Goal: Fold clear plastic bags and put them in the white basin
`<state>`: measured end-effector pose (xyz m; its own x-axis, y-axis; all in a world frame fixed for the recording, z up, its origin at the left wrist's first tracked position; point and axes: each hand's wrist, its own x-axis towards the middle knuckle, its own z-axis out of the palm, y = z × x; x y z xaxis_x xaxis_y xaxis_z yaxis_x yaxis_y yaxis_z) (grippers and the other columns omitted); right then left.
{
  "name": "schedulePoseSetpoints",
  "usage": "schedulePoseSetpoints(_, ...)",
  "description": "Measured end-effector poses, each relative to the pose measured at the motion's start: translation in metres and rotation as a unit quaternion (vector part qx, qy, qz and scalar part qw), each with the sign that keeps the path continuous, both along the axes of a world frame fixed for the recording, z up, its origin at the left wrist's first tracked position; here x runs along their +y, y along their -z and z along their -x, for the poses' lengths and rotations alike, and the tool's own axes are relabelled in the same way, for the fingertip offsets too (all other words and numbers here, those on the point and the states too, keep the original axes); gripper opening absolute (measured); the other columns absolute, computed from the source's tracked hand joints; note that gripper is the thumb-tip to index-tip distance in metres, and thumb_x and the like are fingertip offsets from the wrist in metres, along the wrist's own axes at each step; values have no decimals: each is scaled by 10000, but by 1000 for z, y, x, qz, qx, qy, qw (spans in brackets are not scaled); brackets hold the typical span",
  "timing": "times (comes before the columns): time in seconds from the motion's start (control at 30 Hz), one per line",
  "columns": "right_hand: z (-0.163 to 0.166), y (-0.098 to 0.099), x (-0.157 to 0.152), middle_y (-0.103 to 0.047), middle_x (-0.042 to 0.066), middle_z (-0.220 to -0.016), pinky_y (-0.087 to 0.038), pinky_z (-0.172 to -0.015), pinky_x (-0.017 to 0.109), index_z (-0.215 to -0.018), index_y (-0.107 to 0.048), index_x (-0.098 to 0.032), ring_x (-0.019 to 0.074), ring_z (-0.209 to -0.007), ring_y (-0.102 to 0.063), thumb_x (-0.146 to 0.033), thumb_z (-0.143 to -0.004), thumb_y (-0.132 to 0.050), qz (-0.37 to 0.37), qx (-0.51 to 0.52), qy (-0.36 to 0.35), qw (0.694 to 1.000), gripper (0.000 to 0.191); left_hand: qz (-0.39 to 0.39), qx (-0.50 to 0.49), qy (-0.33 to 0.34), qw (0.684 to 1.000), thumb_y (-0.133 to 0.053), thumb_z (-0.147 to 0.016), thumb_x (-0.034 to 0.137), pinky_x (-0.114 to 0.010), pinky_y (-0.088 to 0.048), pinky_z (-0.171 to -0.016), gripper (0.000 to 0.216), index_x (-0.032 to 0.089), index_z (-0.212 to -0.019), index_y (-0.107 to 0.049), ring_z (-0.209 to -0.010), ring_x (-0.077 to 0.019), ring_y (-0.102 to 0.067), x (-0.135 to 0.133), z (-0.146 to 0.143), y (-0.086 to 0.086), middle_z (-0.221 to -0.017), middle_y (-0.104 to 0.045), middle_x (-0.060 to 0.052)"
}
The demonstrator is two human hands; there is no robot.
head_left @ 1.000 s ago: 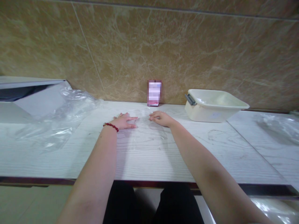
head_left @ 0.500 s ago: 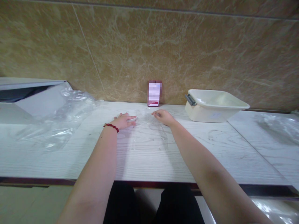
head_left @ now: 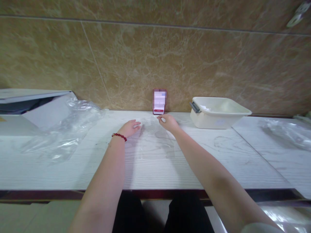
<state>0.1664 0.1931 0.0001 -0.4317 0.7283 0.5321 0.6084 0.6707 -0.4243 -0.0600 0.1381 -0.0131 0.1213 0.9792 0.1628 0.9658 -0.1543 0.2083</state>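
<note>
A clear plastic bag (head_left: 156, 142) lies flat on the white wood-grain table, its outline faint. At the bag's upper left side is my left hand (head_left: 130, 128), fingers stretched out and a little apart, with nothing visible in them; a red bead bracelet (head_left: 119, 136) circles that wrist. My right hand (head_left: 169, 123) pinches the bag's upper edge between thumb and forefinger. Just beyond it, a phone (head_left: 159, 102) leans upright against the wall, its screen blurred.
A cream plastic tub (head_left: 216, 119) with a grey latch stands at the right by the wall. To the left, crumpled clear plastic (head_left: 65, 139) lies beside an open white box (head_left: 48, 111). More clear plastic (head_left: 289, 132) is at the far right. The table's dark front edge (head_left: 162, 194) runs before my legs.
My left hand's fingers have drawn closer together. My right hand stays pinched near the bag's top. The whole view has shifted slightly with my head.
</note>
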Motion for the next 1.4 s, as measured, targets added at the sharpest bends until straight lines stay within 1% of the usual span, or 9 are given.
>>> schedulePoseSetpoints(0.2,-6,-54,-35,-643,2,-798,-419,-680,217,-806,-624,-187,107,-726,-566,-272,-750,-471,58,7,-28,998,184,-6,0,22,1000,-342,-782,390,-237,-299,-928,432,154,-1077,-552,-1080,-159,-440,0,-2,-3,-1133,-533,-78)
schedulePoseSetpoints(0.3,-23,-70,-71,-642,4,-795,-417,-685,229,-786,-635,-204,123,-740,-565,-268,-741,-486,68,-82,-56,993,168,4,-7,30,1000,-351,-773,420,-240,-300,-926,451,157,-1083,-546,-1073,-161,-443,0,-3,-1,-1143,-528,-72)
schedulePoseSetpoints(0.37,-35,-66,-100,-639,13,-834,-410,-728,248,-802,-638,-213,138,-788,-560,-253,-746,-482,66,-165,-90,980,170,22,-6,29,999,-353,-767,444,-255,-300,-925,459,177,-1091,-538,-1082,-168,-434,1,-5,1,-1166,-511,-60)
schedulePoseSetpoints(0.47,-48,-46,-137,-625,30,-906,-407,-766,280,-885,-625,-223,161,-852,-544,-272,-737,-504,67,-262,-103,957,197,44,3,17,999,-341,-768,474,-308,-292,-928,459,224,-1112,-514,-1111,-187,-401,0,-10,3,-1211,-472,-44)
schedulePoseSetpoints(0.6,-56,-20,-160,-561,44,-1076,-406,-795,299,-992,-585,-211,184,-953,-501,-247,-740,-502,68,-307,-87,945,268,68,27,-5,997,-328,-768,502,-436,-253,-924,451,276,-1117,-501,-1163,-241,-318,-1,-18,3,-1262,-412,-43)
schedulePoseSetpoints(0.7,-57,-14,-162,-558,49,-1081,-400,-811,298,-993,-584,-202,182,-972,-486,-241,-754,-483,72,-306,-72,947,263,82,38,-9,996,-305,-767,524,-520,-225,-901,456,312,-1129,-484,-1182,-276,-267,0,-21,3,-1281,-381,-44)
schedulePoseSetpoints(0.83,-55,-14,-162,-574,52,-1042,-402,-804,284,-966,-593,-185,178,-954,-488,-223,-761,-471,66,-305,-71,947,242,94,42,-8,995,-282,-765,541,-584,-197,-874,459,347,-1143,-458,-1189,-300,-234,1,-20,5,-1288,-364,-43)
schedulePoseSetpoints(1.2,-52,-8,-156,-595,98,-875,-397,-704,296,-871,-588,-149,179,-866,-506,-168,-808,-403,-4,-380,-93,920,196,105,40,4,994,-245,-754,590,-606,-155,-863,479,402,-1158,-420,-1195,-351,-195,-1,-22,3,-1301,-336,-37)
schedulePoseSetpoints(1.4,-52,-5,-155,-580,100,-853,-397,-665,294,-851,-565,-129,175,-813,-505,-156,-815,-385,-38,-401,-94,910,186,120,41,9,992,-221,-738,621,-621,-91,-869,505,430,-1182,-369,-1209,-379,-141,-1,-23,5,-1350,-252,-19)
